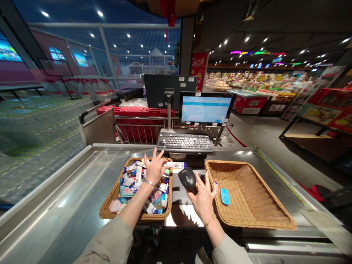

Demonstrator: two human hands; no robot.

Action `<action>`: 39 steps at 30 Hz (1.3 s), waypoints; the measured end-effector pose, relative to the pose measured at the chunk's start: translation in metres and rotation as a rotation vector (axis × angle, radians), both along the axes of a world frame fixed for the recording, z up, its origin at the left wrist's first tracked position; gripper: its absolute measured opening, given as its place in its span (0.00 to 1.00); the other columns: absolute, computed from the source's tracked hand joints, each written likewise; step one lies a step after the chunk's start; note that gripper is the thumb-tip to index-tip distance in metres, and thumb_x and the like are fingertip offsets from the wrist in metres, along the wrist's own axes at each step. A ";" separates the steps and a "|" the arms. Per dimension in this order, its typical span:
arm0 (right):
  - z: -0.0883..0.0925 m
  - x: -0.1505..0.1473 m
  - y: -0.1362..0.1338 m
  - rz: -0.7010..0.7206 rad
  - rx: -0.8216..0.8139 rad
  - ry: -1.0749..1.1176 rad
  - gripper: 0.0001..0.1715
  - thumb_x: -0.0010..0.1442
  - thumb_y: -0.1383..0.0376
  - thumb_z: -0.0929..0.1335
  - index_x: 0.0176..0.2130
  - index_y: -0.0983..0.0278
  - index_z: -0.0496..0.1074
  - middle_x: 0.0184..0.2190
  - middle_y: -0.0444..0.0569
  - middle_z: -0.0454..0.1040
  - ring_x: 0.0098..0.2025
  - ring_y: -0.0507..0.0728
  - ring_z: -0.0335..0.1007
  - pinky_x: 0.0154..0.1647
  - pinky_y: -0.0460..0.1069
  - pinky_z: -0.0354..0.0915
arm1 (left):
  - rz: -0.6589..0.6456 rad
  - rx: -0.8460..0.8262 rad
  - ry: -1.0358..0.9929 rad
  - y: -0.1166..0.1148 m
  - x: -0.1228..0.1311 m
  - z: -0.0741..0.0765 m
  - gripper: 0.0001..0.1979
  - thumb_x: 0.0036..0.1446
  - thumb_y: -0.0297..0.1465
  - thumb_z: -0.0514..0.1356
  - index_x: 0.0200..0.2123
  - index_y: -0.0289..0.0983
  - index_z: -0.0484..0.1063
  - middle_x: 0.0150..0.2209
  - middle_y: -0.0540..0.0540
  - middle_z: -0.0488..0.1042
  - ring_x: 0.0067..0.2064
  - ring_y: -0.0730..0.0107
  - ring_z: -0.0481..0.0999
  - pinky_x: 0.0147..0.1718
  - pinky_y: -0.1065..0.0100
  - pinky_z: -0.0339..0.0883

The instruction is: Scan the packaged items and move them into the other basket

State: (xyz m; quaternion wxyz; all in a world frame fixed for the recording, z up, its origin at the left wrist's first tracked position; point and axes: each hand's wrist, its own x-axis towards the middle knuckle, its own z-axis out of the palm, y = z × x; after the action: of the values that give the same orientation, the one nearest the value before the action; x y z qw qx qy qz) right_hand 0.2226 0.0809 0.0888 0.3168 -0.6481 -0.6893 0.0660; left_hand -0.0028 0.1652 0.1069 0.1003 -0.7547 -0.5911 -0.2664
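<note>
We are working at a steel checkout counter point(59, 205), and our hands are busy just above it. Our left hand point(155, 168) is spreading open over a wicker basket point(108, 207), heaped with small packets point(134, 187) in blue, white and pink wrappers. Its fingers are reaching down among them, but we cannot tell whether they are gripping anything. A long white packet point(175, 165) is lying just beside those fingers, at the basket's far rim.

Our right hand point(202, 200) is curling around a black handheld scanner point(187, 178), holding it up between the two baskets. Just past that hand, a second wicker basket point(247, 194) is sitting on the counter, with a small blue item point(224, 196) lying in it near our fingers.

Ahead of our hands, a keyboard point(184, 143) and a monitor point(205, 109) are standing on the far side of the counter, with a red-rimmed shopping cart point(134, 124) beyond them.
</note>
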 end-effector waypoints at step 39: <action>-0.001 0.016 -0.007 -0.036 0.043 -0.043 0.18 0.58 0.63 0.65 0.48 0.55 0.73 0.62 0.46 0.64 0.71 0.66 0.36 0.63 0.72 0.36 | -0.026 0.105 -0.004 0.004 0.022 0.000 0.08 0.57 0.37 0.61 0.40 0.43 0.73 0.63 0.43 0.65 0.69 0.47 0.49 0.62 0.31 0.30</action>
State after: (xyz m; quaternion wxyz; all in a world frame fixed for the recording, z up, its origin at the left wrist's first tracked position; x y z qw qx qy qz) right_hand 0.2384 0.0737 0.0882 0.3171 -0.6549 -0.6853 0.0316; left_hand 0.0194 0.1691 0.1073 0.1352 -0.7554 -0.5667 -0.2998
